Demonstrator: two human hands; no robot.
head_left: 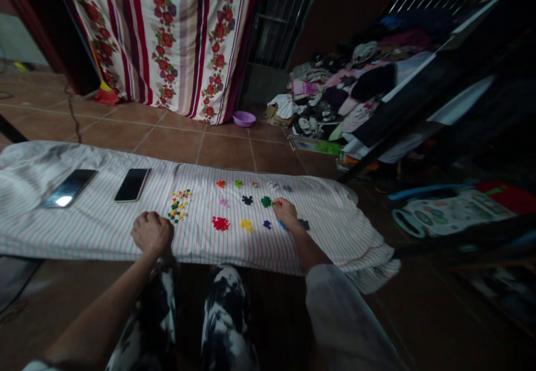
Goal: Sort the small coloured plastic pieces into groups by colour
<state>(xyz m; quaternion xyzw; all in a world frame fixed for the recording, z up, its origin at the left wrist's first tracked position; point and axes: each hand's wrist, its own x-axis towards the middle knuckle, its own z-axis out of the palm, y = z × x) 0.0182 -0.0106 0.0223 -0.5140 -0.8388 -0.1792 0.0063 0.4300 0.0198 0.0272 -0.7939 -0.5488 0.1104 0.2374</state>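
My right hand (285, 212) reaches over the striped cloth, thumb and fingers pinched at the right edge of a dark green pile (266, 201) of small pieces. What the pinch holds is too small to make out. My left hand (151, 232) rests knuckles up on the cloth, its fingers curled and their tips hidden. Just beyond it lies a mixed scatter of yellow, green, orange and white pieces (179, 205). Sorted piles include red pieces (220, 223), yellow pieces (246, 225), black pieces (247, 200) and purple pieces (267, 224). Blue pieces (283, 225) sit partly behind my right wrist.
Two phones, one at the far left (70, 188) and another (132, 185) nearer the pieces, lie on the striped cloth (201, 248). Orange, lime, tan, white and grey piles form a back row. Beyond are a purple basin (244, 118), a floral curtain (184, 42) and heaped clothes (335, 89).
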